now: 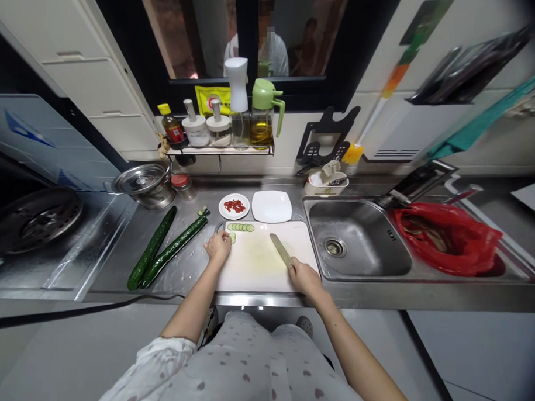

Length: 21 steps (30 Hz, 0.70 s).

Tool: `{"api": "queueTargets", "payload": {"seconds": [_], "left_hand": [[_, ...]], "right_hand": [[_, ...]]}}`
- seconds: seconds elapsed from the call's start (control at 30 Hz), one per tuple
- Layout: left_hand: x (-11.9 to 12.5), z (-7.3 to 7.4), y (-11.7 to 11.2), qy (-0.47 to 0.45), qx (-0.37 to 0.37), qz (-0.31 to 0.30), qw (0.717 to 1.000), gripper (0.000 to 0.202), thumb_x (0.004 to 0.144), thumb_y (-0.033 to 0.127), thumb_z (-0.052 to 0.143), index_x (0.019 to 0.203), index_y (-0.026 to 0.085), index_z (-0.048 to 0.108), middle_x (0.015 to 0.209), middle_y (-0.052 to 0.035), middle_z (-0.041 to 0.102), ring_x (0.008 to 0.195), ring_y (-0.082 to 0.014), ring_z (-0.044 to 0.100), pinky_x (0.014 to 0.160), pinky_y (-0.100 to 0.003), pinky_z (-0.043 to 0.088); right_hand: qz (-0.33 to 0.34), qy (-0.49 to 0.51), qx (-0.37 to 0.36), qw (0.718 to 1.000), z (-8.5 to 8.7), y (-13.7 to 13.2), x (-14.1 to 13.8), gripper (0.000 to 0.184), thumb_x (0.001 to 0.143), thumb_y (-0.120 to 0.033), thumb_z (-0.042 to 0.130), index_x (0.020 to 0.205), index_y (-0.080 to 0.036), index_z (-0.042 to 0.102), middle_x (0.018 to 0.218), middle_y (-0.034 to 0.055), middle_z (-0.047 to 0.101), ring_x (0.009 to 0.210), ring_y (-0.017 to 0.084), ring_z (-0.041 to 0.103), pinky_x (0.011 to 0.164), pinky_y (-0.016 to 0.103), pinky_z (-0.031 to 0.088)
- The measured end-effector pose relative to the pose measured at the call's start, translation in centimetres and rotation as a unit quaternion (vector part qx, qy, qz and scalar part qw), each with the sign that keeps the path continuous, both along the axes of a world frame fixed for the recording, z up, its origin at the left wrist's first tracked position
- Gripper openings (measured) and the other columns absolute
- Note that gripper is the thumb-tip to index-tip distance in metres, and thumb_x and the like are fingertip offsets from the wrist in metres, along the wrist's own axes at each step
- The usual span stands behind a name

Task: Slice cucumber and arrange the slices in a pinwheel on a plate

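A white cutting board [261, 262] lies on the steel counter in front of me. My right hand [303, 276] grips the handle of a knife [280, 250] whose blade rests on the board and points away. My left hand [217, 246] sits at the board's left edge, fingers curled over cucumber slices [232, 237]. A row of several more cucumber slices [241, 227] lines the board's far edge. Two whole cucumbers [161, 253] lie on the counter to the left.
A small dish of red chopped bits [234, 206] and an empty white square plate [272, 206] stand behind the board. The sink [354, 241] is on the right, a red bag [446, 236] beyond it. A lidded pot [144, 184] and a stove burner [33, 220] are left; bottles fill a rack [219, 149].
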<state>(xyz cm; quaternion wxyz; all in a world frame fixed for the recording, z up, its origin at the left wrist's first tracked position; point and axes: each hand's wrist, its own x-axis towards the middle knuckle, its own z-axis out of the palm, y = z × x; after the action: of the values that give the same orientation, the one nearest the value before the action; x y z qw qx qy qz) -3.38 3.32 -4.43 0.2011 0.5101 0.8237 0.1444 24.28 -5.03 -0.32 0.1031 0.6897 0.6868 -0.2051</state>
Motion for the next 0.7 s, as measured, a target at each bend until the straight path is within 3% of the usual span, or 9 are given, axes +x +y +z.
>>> {"api": "queueTargets", "payload": {"seconds": [0.3,0.57,0.7], "left_hand": [[4.0,0.7,1.5,0.001,0.069,-0.076,0.995,0.022,0.083,0.033,0.053,0.100,0.028,0.066,0.107,-0.0051,0.064,0.102,-0.0243,0.056,0.091,-0.041,0.035],[6.6,0.8,3.4,0.074,0.023,-0.142,0.987,0.033,0.085,0.033,0.050,0.115,0.029,0.063,0.115,-0.0100,0.059,0.109,-0.0286,0.052,0.094,-0.043,0.031],[6.9,0.7,3.9,0.110,0.009,-0.171,0.979,0.031,0.085,0.030,0.050,0.112,0.025,0.065,0.115,-0.0130,0.058,0.108,-0.0302,0.052,0.093,-0.044,0.030]], "right_hand": [[0.004,0.003,0.003,1.000,-0.2,-0.1,0.1,0.028,0.095,-0.029,0.031,0.113,-0.021,0.051,0.095,0.0093,0.069,0.088,0.020,0.064,0.068,0.027,0.035],[0.002,0.001,-0.006,1.000,0.3,-0.2,-0.1,0.028,0.096,-0.029,0.031,0.114,-0.022,0.050,0.098,0.0102,0.068,0.091,0.020,0.064,0.070,0.027,0.037],[0.001,0.003,-0.008,1.000,0.4,-0.3,-0.1,0.029,0.096,-0.029,0.030,0.115,-0.021,0.050,0.099,0.0107,0.068,0.092,0.021,0.064,0.071,0.027,0.037]]}}
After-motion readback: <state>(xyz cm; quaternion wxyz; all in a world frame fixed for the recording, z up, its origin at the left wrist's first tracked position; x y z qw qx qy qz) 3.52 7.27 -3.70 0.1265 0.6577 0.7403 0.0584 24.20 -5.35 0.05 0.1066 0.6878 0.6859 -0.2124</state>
